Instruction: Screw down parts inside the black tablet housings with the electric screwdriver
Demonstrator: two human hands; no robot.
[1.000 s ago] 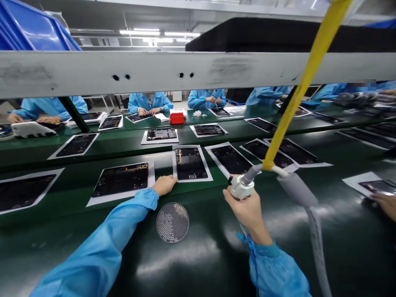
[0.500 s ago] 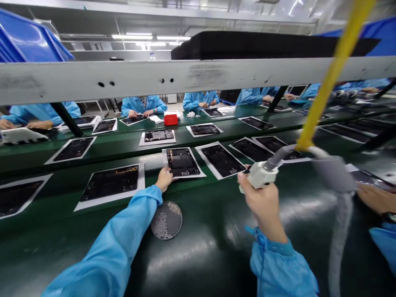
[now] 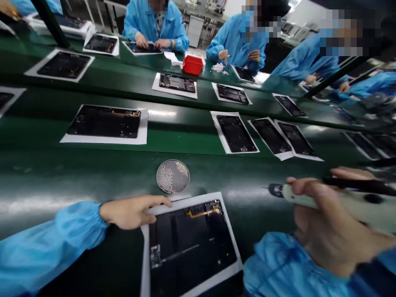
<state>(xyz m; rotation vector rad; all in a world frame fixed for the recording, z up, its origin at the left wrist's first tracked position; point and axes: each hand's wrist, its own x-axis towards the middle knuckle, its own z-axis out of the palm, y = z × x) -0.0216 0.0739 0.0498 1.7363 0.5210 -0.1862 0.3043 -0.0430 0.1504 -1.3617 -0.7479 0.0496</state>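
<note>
My left hand [image 3: 130, 212] grips the upper left corner of a black tablet housing [image 3: 194, 243] and the white sheet [image 3: 227, 210] under it. An orange flex cable [image 3: 202, 211] runs along the housing's upper edge. My right hand [image 3: 328, 222] is closed around a pale electric screwdriver [image 3: 300, 197], off to the right of the housing. Its thin bit points left and touches nothing. Just beyond the housing, a round perforated metal dish [image 3: 173, 176] lies on the green bench [image 3: 102, 177].
More housings on white sheets lie along the green belt, one [image 3: 105, 121] at left and another [image 3: 236, 134] right of centre. Across the line, co-workers in blue smocks [image 3: 156, 24] handle similar parts near a red bin [image 3: 192, 65].
My left hand has drawn the housing and its sheet off the belt toward me. The screwdriver has swung from upright to nearly level, pointing left. My view has tilted and shifted.
</note>
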